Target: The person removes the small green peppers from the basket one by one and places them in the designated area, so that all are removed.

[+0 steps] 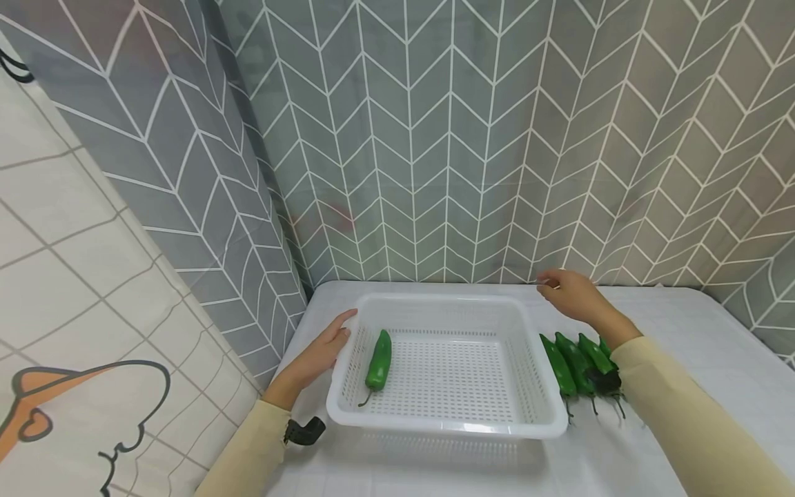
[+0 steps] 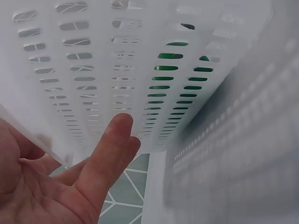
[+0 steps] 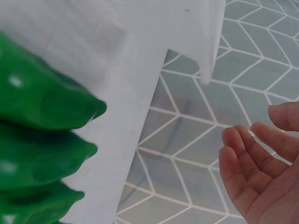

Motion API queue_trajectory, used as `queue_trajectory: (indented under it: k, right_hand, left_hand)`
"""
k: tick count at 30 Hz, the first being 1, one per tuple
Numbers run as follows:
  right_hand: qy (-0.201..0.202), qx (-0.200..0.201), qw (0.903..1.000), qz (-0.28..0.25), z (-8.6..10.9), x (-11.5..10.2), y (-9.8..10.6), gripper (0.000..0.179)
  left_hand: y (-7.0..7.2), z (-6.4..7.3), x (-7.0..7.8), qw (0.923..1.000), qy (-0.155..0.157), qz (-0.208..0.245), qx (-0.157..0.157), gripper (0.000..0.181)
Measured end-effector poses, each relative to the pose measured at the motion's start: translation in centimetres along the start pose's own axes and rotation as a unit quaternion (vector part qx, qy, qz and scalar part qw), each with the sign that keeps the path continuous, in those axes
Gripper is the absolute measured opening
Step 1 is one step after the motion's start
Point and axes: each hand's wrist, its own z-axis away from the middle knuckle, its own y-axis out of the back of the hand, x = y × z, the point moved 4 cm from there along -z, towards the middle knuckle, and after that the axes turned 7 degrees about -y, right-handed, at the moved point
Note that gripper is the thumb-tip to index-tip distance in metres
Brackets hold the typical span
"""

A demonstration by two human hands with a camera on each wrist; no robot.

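Observation:
A white plastic basket with slotted walls stands on the table, and one long green chili pepper lies inside near its left wall. My left hand rests at the basket's left rim. In the left wrist view, its fingers extend fairly straight along the outside of the wall. My right hand is raised beyond the basket's back right corner, fingers loosely bent and holding nothing. Several green chili peppers lie side by side right of the basket, partly hidden by my right forearm; their tips show in the right wrist view.
A white cloth covers the table. Behind it hangs a grey curtain with white chevron lines. On the left is a white curtain with a grid and a cartoon figure. Black straps sit on both wrists.

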Motion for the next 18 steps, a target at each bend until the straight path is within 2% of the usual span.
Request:
queue_trajectory:
  k: [8,18]
  right_hand:
    - [0.025,0.010,0.9996,0.008,-0.9,-2.1,-0.3,0.039]
    - [0.041,-0.001,0.9991,-0.007,-1.7,-4.1,-0.8,0.040]
  left_hand:
    - [0.1,0.0,0.1,0.9998,-0.010,0.011,-0.013,0.052]
    - [0.2,-0.1,0.0,0.9999,0.008,0.015,-0.004,0.051]
